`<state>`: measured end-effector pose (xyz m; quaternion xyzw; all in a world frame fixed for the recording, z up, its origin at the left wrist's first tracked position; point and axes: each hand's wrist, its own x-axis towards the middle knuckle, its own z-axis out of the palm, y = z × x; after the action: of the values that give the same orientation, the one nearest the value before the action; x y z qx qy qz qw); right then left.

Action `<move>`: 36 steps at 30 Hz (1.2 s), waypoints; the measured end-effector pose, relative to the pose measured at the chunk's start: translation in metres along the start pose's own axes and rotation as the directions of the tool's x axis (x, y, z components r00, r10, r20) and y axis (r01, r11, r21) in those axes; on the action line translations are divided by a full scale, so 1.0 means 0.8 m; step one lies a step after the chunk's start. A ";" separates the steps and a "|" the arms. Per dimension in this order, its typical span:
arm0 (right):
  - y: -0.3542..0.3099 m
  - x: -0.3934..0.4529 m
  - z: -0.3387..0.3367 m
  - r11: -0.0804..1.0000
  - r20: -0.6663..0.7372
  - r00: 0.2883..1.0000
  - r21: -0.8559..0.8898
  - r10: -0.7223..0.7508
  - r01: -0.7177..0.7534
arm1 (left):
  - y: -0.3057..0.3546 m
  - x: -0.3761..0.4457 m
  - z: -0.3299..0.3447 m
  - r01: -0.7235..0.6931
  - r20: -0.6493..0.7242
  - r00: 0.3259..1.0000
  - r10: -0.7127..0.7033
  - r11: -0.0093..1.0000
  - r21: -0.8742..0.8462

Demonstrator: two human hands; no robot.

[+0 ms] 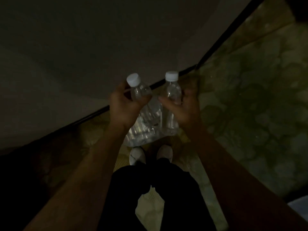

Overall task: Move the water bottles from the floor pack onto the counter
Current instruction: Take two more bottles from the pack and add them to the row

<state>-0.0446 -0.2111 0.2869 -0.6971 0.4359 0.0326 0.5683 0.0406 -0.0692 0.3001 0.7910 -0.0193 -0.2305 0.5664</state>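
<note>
Left grip [124, 104] curled round a clear bottle [140, 90], right grip [185, 105] curled round a second bottle [172, 104]. Both transparent, white-capped, held up side by side, apart. Below, on the floor, the shiny plastic pack [143, 127], just before white shoes [136, 155].

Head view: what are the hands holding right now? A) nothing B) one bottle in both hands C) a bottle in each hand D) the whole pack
C: the left hand grips one capped bottle and the right hand grips another bottle, both above the pack on the floor.
</note>
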 end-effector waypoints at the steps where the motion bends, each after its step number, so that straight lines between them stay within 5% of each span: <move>1: -0.023 -0.019 -0.007 0.997 0.017 0.999 0.066 0.028 -0.029 | 0.028 -0.013 -0.012 0.016 0.008 1.000 -0.016 0.999 -0.039; 6: -0.119 -0.101 -0.044 0.970 0.129 0.992 0.239 0.004 -0.035 | 0.147 -0.065 -0.055 0.061 0.035 0.998 -0.054 0.974 -0.217; 15: -0.258 -0.190 -0.113 0.965 0.286 0.951 0.194 0.116 -0.176 | 0.261 -0.126 -0.085 0.283 0.232 0.956 -0.181 0.784 -0.553; 20: -0.303 -0.230 -0.115 0.951 0.295 0.954 0.276 0.058 -0.143 | 0.297 -0.152 -0.103 0.446 0.430 0.876 -0.216 0.701 -0.556; 24: -0.329 -0.253 -0.105 0.945 0.329 0.944 0.308 0.005 -0.112 | 0.319 -0.164 -0.120 0.428 0.491 0.861 -0.131 0.707 -0.563; 31: -0.376 -0.277 -0.076 0.944 0.362 0.921 0.328 -0.144 0.018 | 0.354 -0.169 -0.180 0.244 0.265 0.955 -0.135 0.865 -0.439; 36: -0.415 -0.301 -0.049 0.936 0.368 0.894 0.325 -0.255 0.133 | 0.372 -0.184 -0.228 0.068 0.055 0.997 -0.046 0.855 -0.515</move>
<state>0.0028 -0.1141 0.6845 -0.6243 0.2362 0.0542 0.7426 0.0482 0.0295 0.6658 0.6056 0.0550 -0.2598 0.7502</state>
